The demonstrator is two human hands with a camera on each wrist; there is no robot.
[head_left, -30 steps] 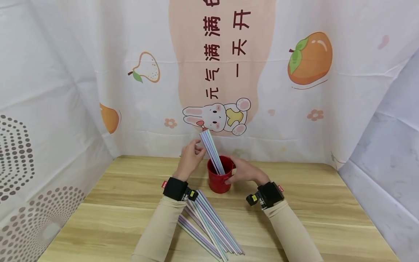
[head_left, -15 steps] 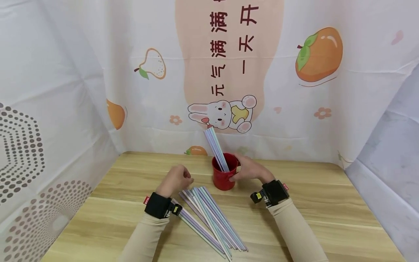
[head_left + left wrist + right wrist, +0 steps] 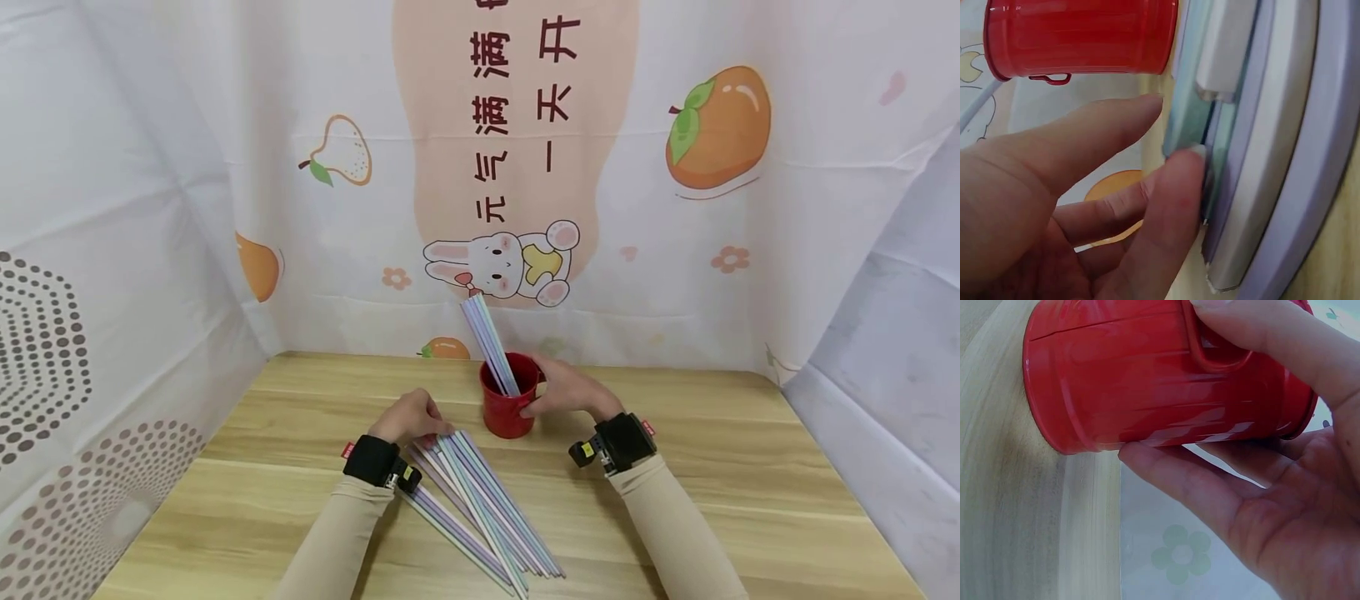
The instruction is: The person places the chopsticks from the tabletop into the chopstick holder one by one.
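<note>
While your right hand (image 3: 564, 390) wraps around the red cup (image 3: 508, 407), with the thumb over the handle side and the fingers curled under its wall as the right wrist view shows, that cup stands upright on the wooden table (image 3: 735, 467) near the middle, a little toward the back. Inside it a small bunch of pastel straws (image 3: 489, 345) leans up and to the left, the tops reaching in front of the rabbit printed on the backdrop (image 3: 501, 265). Just left of the cup and nearer to you, your left hand (image 3: 411, 417) rests on the far end of a loose pile of straws (image 3: 480, 508) lying flat on the table; the pile fans out from under your fingers toward the near edge, in lilac, mint and white. In the left wrist view, your fingertips (image 3: 1185, 164) press against the ends of those straws, with the thumb and a finger closing on one pale green straw (image 3: 1186, 112), though you cannot tell for certain whether it is lifted clear of the others. Both wrists carry black bands with small cameras. Behind the table hangs a white cloth backdrop (image 3: 750, 267) printed with a persimmon (image 3: 716, 129), a pear (image 3: 341, 154) and dark red characters.
</note>
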